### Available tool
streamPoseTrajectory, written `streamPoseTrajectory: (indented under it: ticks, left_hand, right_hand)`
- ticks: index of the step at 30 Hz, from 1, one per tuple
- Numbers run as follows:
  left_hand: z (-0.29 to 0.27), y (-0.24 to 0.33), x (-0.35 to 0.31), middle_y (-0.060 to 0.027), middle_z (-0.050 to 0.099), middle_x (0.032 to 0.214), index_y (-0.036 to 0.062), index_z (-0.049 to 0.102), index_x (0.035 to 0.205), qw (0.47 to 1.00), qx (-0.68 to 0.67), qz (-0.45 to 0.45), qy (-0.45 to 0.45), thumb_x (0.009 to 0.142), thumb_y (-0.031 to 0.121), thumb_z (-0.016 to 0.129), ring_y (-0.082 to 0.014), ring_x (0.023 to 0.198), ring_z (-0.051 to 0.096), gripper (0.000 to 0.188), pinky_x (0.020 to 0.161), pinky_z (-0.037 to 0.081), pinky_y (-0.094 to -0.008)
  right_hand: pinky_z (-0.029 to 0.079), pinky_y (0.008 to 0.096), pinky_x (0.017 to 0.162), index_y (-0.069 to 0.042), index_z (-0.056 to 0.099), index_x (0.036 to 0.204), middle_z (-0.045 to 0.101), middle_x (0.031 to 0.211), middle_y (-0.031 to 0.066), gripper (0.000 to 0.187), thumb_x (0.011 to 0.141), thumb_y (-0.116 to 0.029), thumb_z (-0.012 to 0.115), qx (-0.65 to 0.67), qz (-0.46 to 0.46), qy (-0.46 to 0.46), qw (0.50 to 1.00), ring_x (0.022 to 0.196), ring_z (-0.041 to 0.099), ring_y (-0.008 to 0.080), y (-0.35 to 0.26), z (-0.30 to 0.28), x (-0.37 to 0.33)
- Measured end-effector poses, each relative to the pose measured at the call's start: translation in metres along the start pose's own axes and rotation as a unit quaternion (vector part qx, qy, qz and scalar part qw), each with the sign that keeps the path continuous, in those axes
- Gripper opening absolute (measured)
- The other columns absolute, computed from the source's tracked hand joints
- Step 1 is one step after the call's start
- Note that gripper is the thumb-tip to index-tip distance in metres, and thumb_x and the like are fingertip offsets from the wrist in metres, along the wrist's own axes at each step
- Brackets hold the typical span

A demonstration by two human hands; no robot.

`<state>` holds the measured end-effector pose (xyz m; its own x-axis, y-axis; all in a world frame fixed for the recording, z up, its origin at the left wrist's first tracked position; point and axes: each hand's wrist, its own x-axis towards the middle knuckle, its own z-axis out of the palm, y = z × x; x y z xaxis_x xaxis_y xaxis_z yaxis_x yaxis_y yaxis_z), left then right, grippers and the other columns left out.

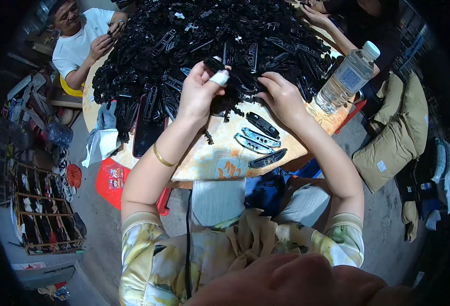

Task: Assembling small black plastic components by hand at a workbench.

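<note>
My left hand, with white tape round one digit, is closed on a black plastic piece at the near edge of a big heap of black plastic parts. Close by, my right hand has its fingers curled and pinched together against the dark parts; what they hold is hard to make out. Nearer me, on the patterned tabletop, several long curved parts lie apart from the heap: a black one, shiny ones and another dark one. Small black scraps lie between my wrists.
A dark phone lies left of my forearm, beside a white cloth. A clear bottle stands at the table's right edge. Co-workers sit far left and far right. Red stool and tan sacks flank the table.
</note>
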<state>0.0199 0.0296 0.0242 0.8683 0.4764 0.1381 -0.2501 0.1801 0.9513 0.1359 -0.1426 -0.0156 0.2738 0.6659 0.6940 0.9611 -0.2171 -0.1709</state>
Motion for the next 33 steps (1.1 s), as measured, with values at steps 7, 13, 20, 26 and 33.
streamPoseTrajectory:
  ticks: [7,13,20,26,33]
  left_hand:
    - [-0.008,-0.005,0.004,-0.0099,0.063,0.103,0.0032,0.052,0.111,0.983,-0.143,-0.109,-0.034,0.087,0.007,0.059,-0.0098,0.080,0.057,0.026,0.066,0.049,-0.0233]
    - [0.004,-0.008,-0.010,-0.0098,0.062,0.104,0.0000,0.052,0.114,0.987,-0.061,-0.100,-0.113,0.083,0.000,0.060,-0.0141,0.093,0.059,0.032,0.083,0.049,-0.0269]
    - [0.010,-0.017,-0.023,-0.0131,0.063,0.098,-0.0026,0.051,0.114,0.969,-0.044,-0.157,-0.188,0.082,-0.005,0.062,-0.0194,0.087,0.066,0.034,0.082,0.055,-0.0302]
    - [0.015,-0.017,-0.023,-0.0146,0.063,0.099,-0.0025,0.050,0.114,0.967,-0.034,-0.167,-0.191,0.082,-0.005,0.060,-0.0207,0.087,0.066,0.034,0.081,0.056,-0.0303]
    - [0.018,-0.020,-0.026,-0.0116,0.064,0.092,-0.0028,0.053,0.110,0.969,-0.049,-0.156,-0.186,0.081,-0.006,0.060,-0.0161,0.082,0.065,0.030,0.076,0.055,-0.0256]
  right_hand:
    - [0.052,0.0338,0.072,0.001,0.065,0.095,0.064,0.100,0.0145,0.020,0.076,-0.003,0.067,0.093,0.069,-0.024,0.993,0.083,0.064,0.0316,0.010,-0.005,-0.015]
    - [0.053,0.0291,0.072,0.001,0.066,0.095,0.065,0.097,0.0139,0.018,0.078,0.003,0.063,0.094,0.088,0.080,0.988,0.086,0.065,0.0241,0.004,-0.017,-0.012]
    - [0.052,0.0233,0.064,0.002,0.065,0.097,0.064,0.090,0.0112,0.016,0.082,0.002,0.061,0.231,0.113,0.056,0.965,0.074,0.064,0.0151,-0.035,-0.049,-0.006]
    - [0.050,0.0333,0.067,-0.003,0.065,0.092,0.064,0.085,0.0136,0.018,0.074,0.000,0.067,0.149,0.007,0.045,0.988,0.076,0.063,0.0280,-0.035,-0.048,-0.011]
    - [0.051,0.0320,0.069,-0.001,0.066,0.092,0.066,0.090,0.0139,0.021,0.071,0.000,0.070,0.129,0.033,0.059,0.989,0.079,0.064,0.0273,-0.038,-0.049,-0.015]
